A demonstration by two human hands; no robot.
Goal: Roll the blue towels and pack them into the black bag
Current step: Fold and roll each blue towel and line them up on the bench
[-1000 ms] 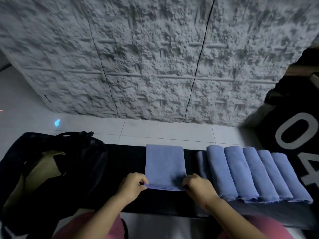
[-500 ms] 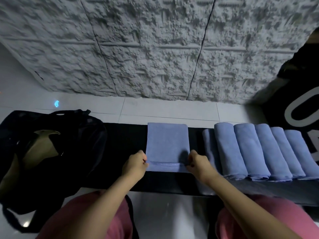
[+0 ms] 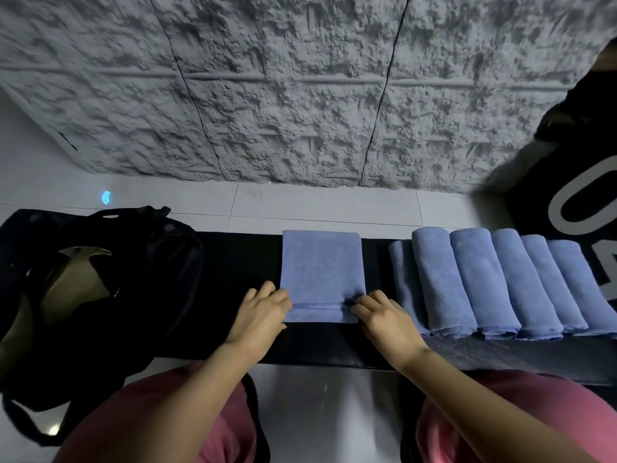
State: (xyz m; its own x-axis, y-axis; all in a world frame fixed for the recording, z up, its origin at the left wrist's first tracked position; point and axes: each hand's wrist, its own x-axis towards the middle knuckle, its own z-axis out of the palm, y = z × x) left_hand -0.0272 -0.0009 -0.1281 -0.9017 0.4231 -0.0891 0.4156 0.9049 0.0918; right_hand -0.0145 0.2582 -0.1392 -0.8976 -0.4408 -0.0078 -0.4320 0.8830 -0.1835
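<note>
A folded blue towel [image 3: 321, 267] lies flat on a black mat [image 3: 240, 262] in front of me, its stitched near hem turned over. My left hand [image 3: 262, 312] pinches the hem's left corner and my right hand [image 3: 384, 317] pinches its right corner. Several rolled blue towels [image 3: 494, 279] lie side by side on the mat to the right. The black bag [image 3: 100, 295] sits open at the left, its tan lining showing.
A rough grey textured wall [image 3: 300, 88] rises behind a strip of white floor tiles [image 3: 317, 205]. A black cloth with large white numerals [image 3: 574, 208] lies at the far right. My knees in pink trousers [image 3: 500, 416] are below the mat.
The near hem of the flat towel has been turned over away from me, with both hands following it a little. The camera has tilted downward.
</note>
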